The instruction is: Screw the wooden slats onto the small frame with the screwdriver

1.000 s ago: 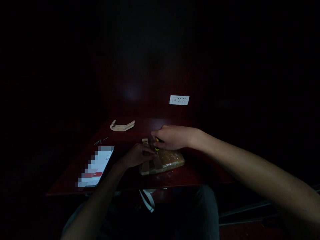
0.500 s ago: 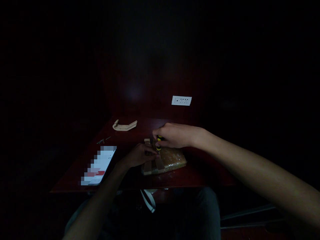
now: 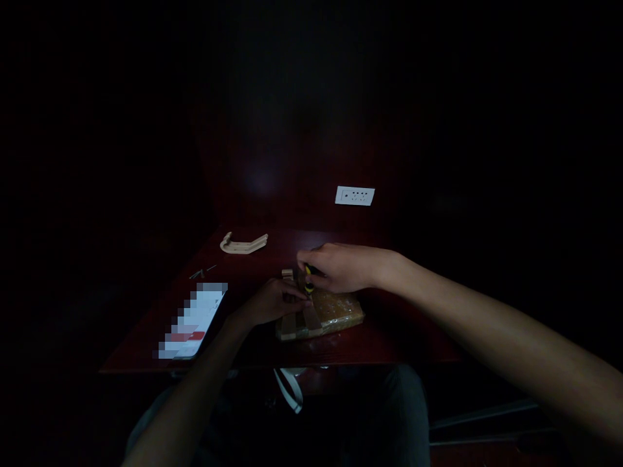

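My right hand [image 3: 338, 264] is closed around a black-and-yellow screwdriver [image 3: 309, 286], held upright with its tip pointing down. Under the tip lies a pale wooden piece with two strips [image 3: 312, 319], resting on a brown package wrapped in shiny clear film [image 3: 343, 309]. My left hand [image 3: 269, 302] grips the wooden piece from the left, fingertips close beside the screwdriver tip. One end of the wood [image 3: 287, 274] shows beyond the left hand. Whatever sits right under the tip is too small and dark to make out.
A curved wooden part [image 3: 243, 246] lies at the back left of the dark red table [image 3: 257, 350]. Several thin screws [image 3: 199, 274] are in front of it, and a phone with a lit screen [image 3: 195, 324] is nearer me. A white socket plate [image 3: 355, 196] is on the back panel.
My right hand has turned and dipped slightly around the screwdriver, hiding more of its yellow handle. My left hand and the wooden piece stay in place.
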Action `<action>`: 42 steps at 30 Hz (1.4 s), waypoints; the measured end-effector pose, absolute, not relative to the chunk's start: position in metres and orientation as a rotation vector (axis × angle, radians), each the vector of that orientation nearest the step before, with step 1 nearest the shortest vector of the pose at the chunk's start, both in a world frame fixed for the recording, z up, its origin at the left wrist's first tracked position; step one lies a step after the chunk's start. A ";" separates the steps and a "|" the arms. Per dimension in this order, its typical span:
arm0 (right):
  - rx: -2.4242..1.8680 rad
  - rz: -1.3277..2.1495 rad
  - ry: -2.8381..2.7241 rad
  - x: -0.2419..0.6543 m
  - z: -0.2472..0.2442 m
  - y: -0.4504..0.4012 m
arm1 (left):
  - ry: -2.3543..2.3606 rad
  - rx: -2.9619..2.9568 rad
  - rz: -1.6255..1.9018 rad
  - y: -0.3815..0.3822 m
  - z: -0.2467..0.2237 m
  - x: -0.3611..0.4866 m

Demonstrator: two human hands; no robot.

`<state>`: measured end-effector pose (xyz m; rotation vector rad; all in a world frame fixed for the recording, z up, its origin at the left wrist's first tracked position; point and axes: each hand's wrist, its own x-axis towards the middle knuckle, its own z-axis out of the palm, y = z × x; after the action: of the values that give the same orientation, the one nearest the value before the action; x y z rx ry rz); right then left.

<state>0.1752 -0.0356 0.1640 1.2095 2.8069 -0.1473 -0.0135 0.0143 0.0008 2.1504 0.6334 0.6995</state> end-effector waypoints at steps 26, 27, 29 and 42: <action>1.269 -0.108 2.777 0.177 0.164 -0.038 | 0.665 2.152 0.663 0.014 0.000 -0.015; 1.260 -0.142 2.790 0.177 0.165 -0.039 | 0.657 2.148 0.666 0.014 0.000 -0.015; 1.225 -0.195 2.820 0.177 0.166 -0.039 | 0.647 2.143 0.668 0.014 0.001 -0.015; 1.248 -0.077 2.822 0.176 0.165 -0.039 | 0.674 2.143 0.667 0.015 -0.001 -0.015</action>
<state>0.1762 -0.0392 0.1649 1.2482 2.8216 -0.0774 -0.0147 0.0146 -0.0012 2.1426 0.6735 0.6669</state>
